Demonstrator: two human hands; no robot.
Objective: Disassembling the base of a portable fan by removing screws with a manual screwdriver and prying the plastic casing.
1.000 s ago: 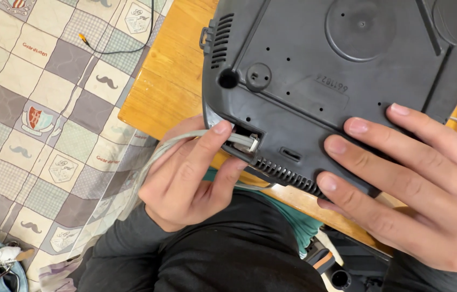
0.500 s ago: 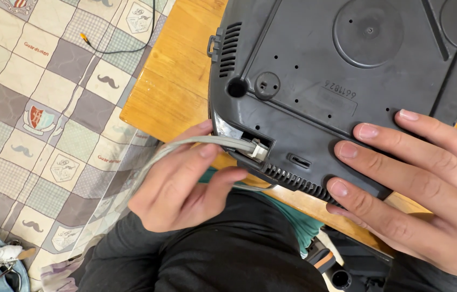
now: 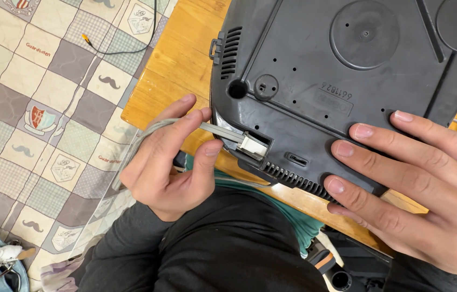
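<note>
Left hand [image 3: 172, 159] pulled grey cable [image 3: 215, 128] from casing [image 3: 336, 70].

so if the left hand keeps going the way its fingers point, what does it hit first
Probably the grey plug at the end of the cable it pinches, at a socket in the dark device. The left hand points right.

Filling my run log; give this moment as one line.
left hand: pinches grey cable at plug | right hand: flat on dark casing | surface: wooden table
</note>
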